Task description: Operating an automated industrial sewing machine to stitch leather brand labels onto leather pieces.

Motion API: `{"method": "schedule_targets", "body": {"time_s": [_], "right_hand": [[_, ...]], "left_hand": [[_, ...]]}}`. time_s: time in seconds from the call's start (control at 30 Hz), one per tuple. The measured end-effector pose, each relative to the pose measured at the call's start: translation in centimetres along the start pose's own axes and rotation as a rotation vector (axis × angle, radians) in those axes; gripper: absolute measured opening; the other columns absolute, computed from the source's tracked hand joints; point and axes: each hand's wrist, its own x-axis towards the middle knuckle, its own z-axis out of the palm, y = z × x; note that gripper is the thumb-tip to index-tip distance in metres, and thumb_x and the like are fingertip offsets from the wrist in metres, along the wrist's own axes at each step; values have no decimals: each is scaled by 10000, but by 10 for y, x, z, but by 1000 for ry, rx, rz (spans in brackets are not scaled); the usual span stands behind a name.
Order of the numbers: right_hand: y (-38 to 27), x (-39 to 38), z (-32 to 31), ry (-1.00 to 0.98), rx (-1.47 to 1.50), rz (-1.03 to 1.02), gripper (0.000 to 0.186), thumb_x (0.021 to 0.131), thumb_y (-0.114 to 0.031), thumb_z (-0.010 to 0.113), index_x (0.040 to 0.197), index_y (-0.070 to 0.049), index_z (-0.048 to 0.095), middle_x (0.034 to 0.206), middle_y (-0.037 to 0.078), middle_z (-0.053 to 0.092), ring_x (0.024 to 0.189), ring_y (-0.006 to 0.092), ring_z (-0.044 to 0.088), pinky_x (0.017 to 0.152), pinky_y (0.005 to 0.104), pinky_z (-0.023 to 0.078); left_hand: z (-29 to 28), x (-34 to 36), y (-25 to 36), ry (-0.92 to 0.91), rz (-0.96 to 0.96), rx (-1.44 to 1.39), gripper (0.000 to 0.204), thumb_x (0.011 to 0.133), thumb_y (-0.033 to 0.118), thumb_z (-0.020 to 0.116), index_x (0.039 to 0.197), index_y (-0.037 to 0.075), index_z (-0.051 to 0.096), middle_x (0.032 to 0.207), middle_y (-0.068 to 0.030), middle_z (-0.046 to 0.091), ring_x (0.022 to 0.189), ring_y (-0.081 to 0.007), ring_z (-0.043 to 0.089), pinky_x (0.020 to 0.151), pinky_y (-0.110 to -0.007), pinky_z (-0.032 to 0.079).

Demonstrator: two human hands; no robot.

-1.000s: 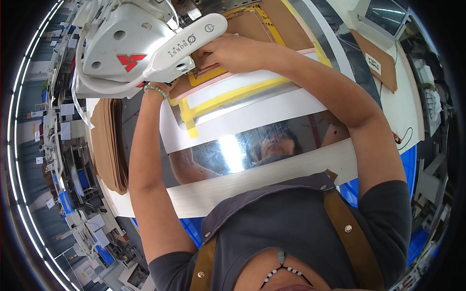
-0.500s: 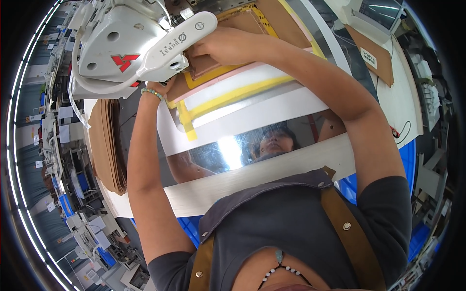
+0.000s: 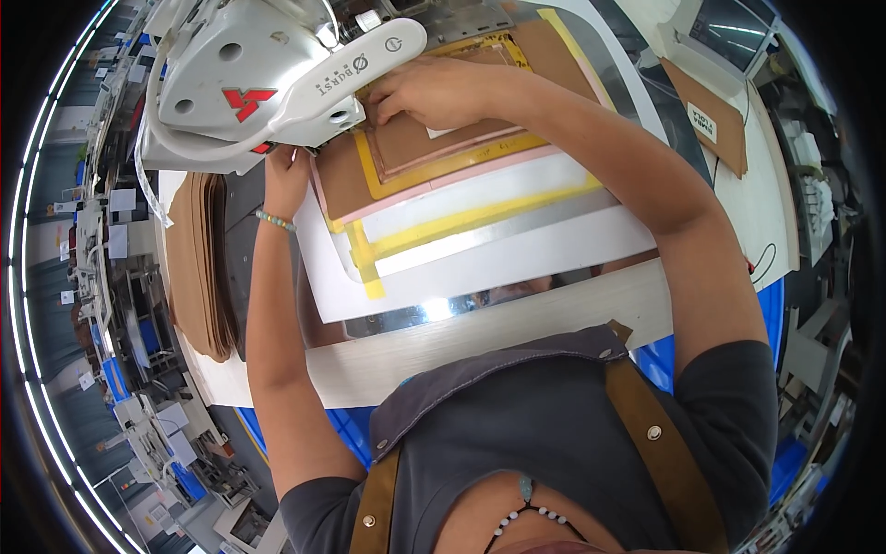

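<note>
Brown sheet material (image 3: 572,78) lies on a white template plate (image 3: 517,238) with yellow tape strips and a yellow-edged rectangular frame (image 3: 443,164). Over its far left part stands a white sewing machine head (image 3: 208,88). My right hand (image 3: 429,92) rests over the frame beside the machine's pale arm cover (image 3: 369,65), fingers bent and closed; what they hold, if anything, is hidden. A small white piece (image 3: 443,132) shows below that hand. My left hand (image 3: 286,180), with a beaded bracelet (image 3: 275,221) at the wrist, is at the machine's near left side, its fingertips mostly hidden.
A stack of brown sheets (image 3: 196,263) lies on the table at the left. At the right are a brown board (image 3: 711,120) with a white label and a screen (image 3: 734,32). The pale table edge (image 3: 498,323) runs in front of me.
The template plate has moved toward me, covering more of the shiny metal surface. My left hand has drawn nearer to me from beneath the machine. My right hand has shifted slightly; the small white piece now shows.
</note>
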Motion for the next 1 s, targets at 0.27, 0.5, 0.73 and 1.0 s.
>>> {"method": "schedule_targets", "body": {"time_s": [0.27,0.5,0.73,1.0], "right_hand": [[-18,-12,-8,-46,114,-22,377,926,25,571,1216,-107,772,1410,76,656,1330,275,575,1141,426,478],[-29,-22,-6,-77,120,-47,364,932,17,573,1230,-80,759,1415,76,658,1325,277,579,1130,436,480],[-31,-85,-28,-125,-192,102,421,931,-12,620,1339,-79,695,1437,69,656,1321,266,587,1119,412,478],[-27,-163,-35,81,-539,175,440,882,-54,705,1321,-76,680,1436,34,667,1276,205,608,987,353,490]], "left_hand": [[-7,-62,62,58,249,-34,185,1008,37,601,1142,-34,708,1128,-130,743,1068,-275,705,963,-346,523],[5,-86,122,17,422,108,221,1002,16,629,1190,26,745,1252,-130,743,1166,-309,700,1010,-384,535],[43,-72,154,-121,648,316,374,980,96,679,1353,82,673,1484,-93,623,1326,-340,587,1092,-449,469],[57,-73,147,-127,640,501,489,981,184,700,1458,103,624,1589,-75,541,1436,-326,513,1141,-461,425]]}}
